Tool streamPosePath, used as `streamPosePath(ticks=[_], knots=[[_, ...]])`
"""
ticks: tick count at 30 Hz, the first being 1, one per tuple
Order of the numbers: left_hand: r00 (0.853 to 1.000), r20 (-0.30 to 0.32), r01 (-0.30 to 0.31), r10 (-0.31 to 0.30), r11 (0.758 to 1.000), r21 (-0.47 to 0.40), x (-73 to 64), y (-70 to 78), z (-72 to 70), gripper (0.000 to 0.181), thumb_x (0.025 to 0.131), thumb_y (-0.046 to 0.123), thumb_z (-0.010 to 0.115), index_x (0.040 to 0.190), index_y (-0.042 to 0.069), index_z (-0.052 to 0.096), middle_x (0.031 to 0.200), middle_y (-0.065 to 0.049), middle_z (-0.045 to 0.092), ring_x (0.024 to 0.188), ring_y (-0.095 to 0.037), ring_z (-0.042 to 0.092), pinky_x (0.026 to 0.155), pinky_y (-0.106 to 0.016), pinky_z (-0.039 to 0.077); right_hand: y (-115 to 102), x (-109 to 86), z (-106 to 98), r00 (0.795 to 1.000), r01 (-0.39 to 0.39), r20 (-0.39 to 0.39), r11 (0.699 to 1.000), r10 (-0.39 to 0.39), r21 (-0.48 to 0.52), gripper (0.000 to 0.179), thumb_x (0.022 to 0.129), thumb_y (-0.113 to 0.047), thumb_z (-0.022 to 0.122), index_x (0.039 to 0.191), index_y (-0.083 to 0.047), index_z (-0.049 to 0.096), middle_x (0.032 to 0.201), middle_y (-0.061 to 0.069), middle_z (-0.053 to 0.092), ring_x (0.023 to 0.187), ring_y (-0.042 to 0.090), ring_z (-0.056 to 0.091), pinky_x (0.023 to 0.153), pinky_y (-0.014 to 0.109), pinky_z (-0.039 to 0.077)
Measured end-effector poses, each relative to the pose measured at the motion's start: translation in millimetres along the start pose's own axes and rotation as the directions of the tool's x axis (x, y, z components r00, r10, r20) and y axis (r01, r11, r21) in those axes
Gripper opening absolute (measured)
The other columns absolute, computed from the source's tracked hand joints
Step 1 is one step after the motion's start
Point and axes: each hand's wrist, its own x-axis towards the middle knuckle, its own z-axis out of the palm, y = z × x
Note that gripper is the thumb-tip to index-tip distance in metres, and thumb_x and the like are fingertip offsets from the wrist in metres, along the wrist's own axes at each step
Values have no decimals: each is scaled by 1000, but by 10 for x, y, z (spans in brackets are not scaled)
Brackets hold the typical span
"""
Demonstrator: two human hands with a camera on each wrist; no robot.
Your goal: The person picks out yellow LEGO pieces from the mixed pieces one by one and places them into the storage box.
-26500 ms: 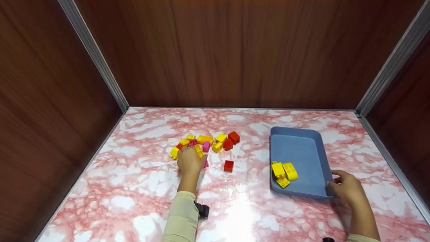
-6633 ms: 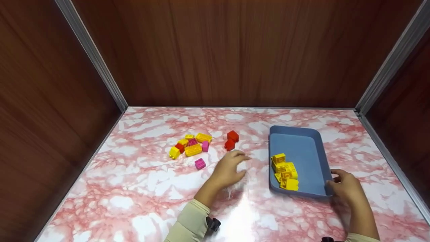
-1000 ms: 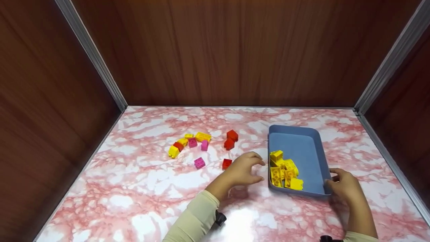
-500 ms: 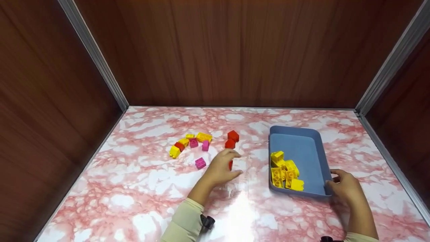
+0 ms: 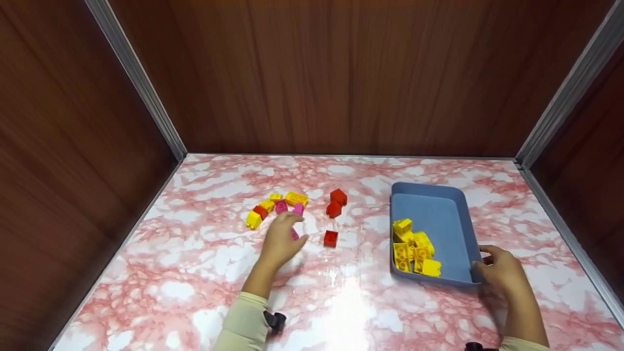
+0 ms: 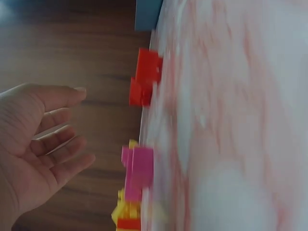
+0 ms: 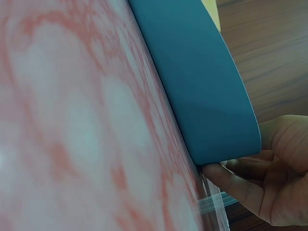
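Observation:
My left hand (image 5: 282,240) hovers over the loose bricks with nothing in its fingers, which are loosely bent and apart in the left wrist view. A magenta brick (image 5: 294,234) shows partly behind it, and a pink brick (image 5: 298,209) lies just beyond the fingertips. To its right sits a lone red brick (image 5: 330,239). My right hand (image 5: 503,273) grips the near right corner of a blue-grey tray (image 5: 469,229), thumb on the rim and fingers at the outside wall. Several yellow bricks (image 5: 412,246) lie piled along the tray's left side.
Behind the left hand is a cluster with a yellow brick (image 5: 253,220), a small red brick (image 5: 261,212), another magenta brick (image 5: 281,206) and a long yellow-orange brick (image 5: 296,198). Two red bricks (image 5: 336,202) lie further right. Wood-grain panels (image 5: 341,78) enclose the marbled tabletop (image 5: 195,273).
Over the last second my left hand has moved left, from beside the tray to the bricks. Since much earlier, more yellow bricks are in the tray. The right hand keeps its grip.

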Motion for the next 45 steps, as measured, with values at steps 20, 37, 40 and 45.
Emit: streamPosePath(ticks=[20, 37, 40, 45], knots=[[941, -127, 325, -315, 943, 70, 102, -863, -419, 40, 75, 9, 78, 110, -6, 67, 111, -24, 60, 104, -41, 59, 95, -49, 44, 2, 6, -14, 998, -64, 9, 998, 64, 17, 50, 89, -7, 61, 132, 14, 45, 105, 39, 58, 92, 45, 61, 72, 48, 50], [870, -16, 493, -493, 868, 65, 204, -1070, -406, 39, 75, 8, 73, 112, -3, 66, 104, -20, 68, 97, -35, 62, 87, -46, 49, -19, -5, 7, 999, -31, 5, 999, 31, 26, 48, 89, -5, 61, 130, 16, 46, 104, 38, 59, 95, 48, 60, 75, 51, 50], [865, -15, 501, -501, 864, 55, 210, -1073, -414, 39, 76, 6, 73, 113, -3, 66, 104, -19, 68, 96, -34, 62, 87, -45, 50, -19, -11, 7, 1000, -25, -3, 999, 26, 31, 48, 88, -5, 61, 129, 16, 47, 103, 38, 60, 94, 47, 60, 74, 50, 50], [863, -13, 504, -504, 862, 50, 205, -1057, -436, 40, 77, 7, 73, 115, -3, 65, 106, -20, 67, 97, -34, 61, 87, -46, 50, -14, -18, 6, 1000, -21, -5, 999, 21, 41, 48, 88, -5, 61, 129, 16, 47, 102, 38, 60, 92, 45, 61, 74, 49, 50]])
